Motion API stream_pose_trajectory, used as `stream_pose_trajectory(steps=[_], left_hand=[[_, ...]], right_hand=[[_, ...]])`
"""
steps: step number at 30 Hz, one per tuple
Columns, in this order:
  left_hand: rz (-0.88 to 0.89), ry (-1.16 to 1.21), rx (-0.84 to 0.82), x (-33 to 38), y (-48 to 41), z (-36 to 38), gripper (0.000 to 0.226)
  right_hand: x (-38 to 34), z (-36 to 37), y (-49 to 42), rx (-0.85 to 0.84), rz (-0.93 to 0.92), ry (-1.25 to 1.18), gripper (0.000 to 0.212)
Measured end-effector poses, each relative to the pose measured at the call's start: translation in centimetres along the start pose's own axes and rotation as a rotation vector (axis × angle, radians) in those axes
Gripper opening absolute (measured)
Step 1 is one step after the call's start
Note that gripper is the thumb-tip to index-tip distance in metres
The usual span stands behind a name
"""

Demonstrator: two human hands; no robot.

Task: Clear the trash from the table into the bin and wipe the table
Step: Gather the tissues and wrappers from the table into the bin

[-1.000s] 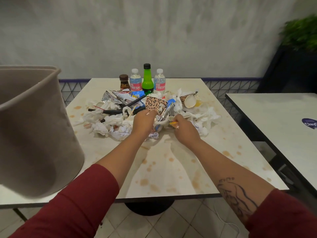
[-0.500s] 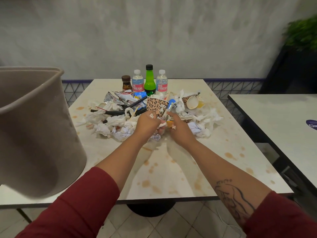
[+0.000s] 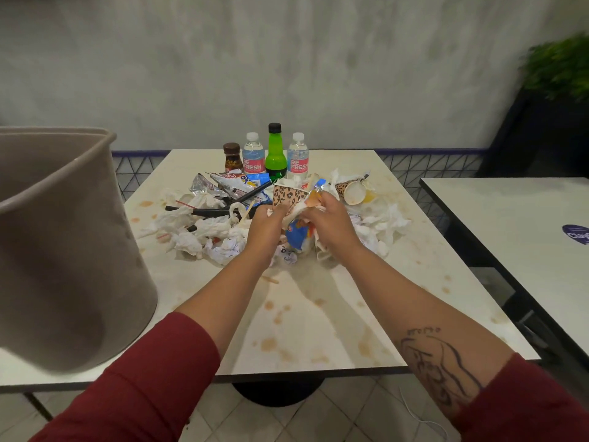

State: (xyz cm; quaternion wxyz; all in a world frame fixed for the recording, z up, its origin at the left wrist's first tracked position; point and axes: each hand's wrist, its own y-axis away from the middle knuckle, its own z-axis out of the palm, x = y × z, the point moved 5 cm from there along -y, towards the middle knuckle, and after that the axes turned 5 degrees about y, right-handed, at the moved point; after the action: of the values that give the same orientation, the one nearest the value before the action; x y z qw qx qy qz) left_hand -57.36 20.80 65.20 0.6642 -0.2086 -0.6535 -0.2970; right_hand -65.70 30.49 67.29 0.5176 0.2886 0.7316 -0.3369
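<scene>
The table (image 3: 318,330) is cream, blotched with orange-brown stains. The bin (image 3: 63,244) is taupe. The upright paper cup (image 3: 288,196) and the tipped paper cup (image 3: 349,190) wear leopard print. The crumpled tissues (image 3: 216,228) are white, the wrapper (image 3: 294,234) blue, the bottle (image 3: 275,159) green with a black cap, the sleeves (image 3: 143,387) dark red.
</scene>
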Motion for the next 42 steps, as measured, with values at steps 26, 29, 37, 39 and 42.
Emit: stream_pose_trajectory(steps=[26, 29, 37, 39, 42], left_hand=[[0.082, 0.217, 0.101, 1.8, -0.3, -2.1, 0.023], [0.110, 0.283, 0.117, 2.2, 0.1, -2.7, 0.014], [-0.056, 0.221, 0.046, 0.8, 1.1, -3.5, 0.027], [-0.085, 0.273, -0.014, 1.1, 1.6, -3.1, 0.040], [-0.081, 0.272, -0.053, 2.2, 2.4, -3.2, 0.042]], right_hand=[[-1.1, 2.1, 1.3, -0.271, 0.173, 0.068, 0.029], [-1.6, 2.7, 1.9, -0.316, 0.181, 0.045, 0.010], [-3.3, 3.6, 1.4, -0.179, 0.039, 0.139, 0.010], [-3.7, 3.8, 1.1, -0.120, -0.023, 0.226, 0.011], [-4.7, 4.5, 1.4, -0.092, -0.125, 0.371, 0.012]])
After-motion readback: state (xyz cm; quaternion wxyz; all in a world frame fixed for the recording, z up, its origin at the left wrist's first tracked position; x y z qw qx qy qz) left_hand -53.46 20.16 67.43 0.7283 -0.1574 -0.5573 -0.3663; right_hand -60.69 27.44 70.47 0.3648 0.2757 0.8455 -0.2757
